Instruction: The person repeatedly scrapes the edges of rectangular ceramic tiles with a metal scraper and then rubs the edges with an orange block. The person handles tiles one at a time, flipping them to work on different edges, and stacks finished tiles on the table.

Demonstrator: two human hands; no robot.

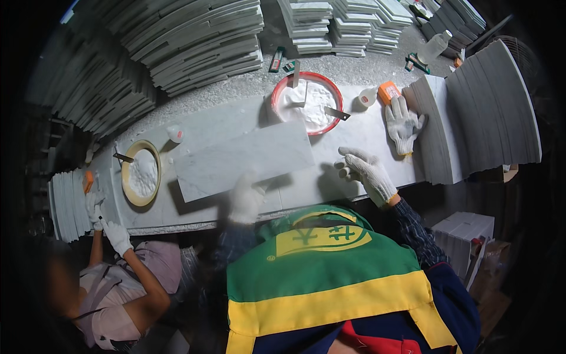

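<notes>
A long white marble tile (242, 156) with faint grey veins is tilted above the worktable, a shadow under its left end. At its near edge is my left hand (246, 199), in a white knit glove and slightly blurred; it grips the tile, its fingertips partly hidden. My right hand (370, 176), gloved too, hovers to the right of the tile, fingers stretched out and holding nothing. Beyond the tile stands a red-rimmed bowl (323, 76) of white paste with metal scrapers in it.
Stacked tiles (436, 127) stand at the right, near a loose white glove (403, 125), an orange box (389, 92) and a small white bottle (367, 97). A cream bowl (141, 200) of paste sits left. A co-worker (127, 283) works at far left. More tile stacks (200, 47) line the back.
</notes>
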